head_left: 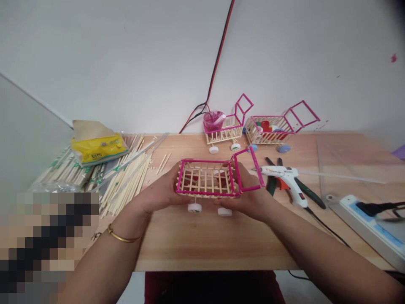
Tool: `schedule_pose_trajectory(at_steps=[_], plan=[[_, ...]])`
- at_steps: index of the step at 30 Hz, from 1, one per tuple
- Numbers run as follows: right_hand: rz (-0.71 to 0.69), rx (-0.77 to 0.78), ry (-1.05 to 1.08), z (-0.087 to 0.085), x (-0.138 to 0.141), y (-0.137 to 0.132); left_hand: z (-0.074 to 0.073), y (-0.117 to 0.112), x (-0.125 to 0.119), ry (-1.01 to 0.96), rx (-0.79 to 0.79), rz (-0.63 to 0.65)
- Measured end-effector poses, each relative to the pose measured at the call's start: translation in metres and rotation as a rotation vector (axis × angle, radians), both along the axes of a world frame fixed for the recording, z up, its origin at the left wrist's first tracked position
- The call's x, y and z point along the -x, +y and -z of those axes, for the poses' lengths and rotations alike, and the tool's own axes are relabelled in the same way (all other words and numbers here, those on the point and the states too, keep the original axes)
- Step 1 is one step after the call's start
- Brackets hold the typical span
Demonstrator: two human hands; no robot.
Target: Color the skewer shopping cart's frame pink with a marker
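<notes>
Between my two hands is a miniature shopping cart (205, 194) made of pale wooden sticks, with a magenta rim and a magenta handle frame on its right. White bottle-cap wheels show under it. My left hand (164, 190) grips the cart's left end, and my right hand (247, 204) grips the right end below the handle. Both sets of fingers are partly hidden behind and under the basket. Behind it stand two similar carts: one with white wheels (226, 134) and a magenta-stained cup (212, 121), the other (268, 137) with blue wheels and coloured caps inside.
On the right lie a white glue gun (292, 179), dark-handled pliers (311, 194) and a power strip (363, 223) with a plug in it. Loose wooden sticks (126, 190), bundled sticks and a yellow tissue pack (98, 150) cover the left. A red-black cable (218, 55) runs down the wall.
</notes>
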State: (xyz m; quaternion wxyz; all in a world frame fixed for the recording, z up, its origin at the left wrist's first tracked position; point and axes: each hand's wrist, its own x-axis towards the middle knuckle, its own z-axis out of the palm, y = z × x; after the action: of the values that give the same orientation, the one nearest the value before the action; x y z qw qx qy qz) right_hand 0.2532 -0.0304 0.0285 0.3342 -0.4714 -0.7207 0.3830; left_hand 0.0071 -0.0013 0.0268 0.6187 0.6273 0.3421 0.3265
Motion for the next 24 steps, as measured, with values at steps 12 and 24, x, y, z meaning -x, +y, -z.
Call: schedule_pose_trajectory(at_steps=[12,24], plan=[[-0.011,-0.005,-0.041,-0.005,0.002,0.003,-0.006,0.002,-0.006,0.009,-0.049,0.053],[-0.041,-0.113,-0.009,0.005,-0.002,0.003,0.004,0.001,0.000,0.062,-0.047,0.060]])
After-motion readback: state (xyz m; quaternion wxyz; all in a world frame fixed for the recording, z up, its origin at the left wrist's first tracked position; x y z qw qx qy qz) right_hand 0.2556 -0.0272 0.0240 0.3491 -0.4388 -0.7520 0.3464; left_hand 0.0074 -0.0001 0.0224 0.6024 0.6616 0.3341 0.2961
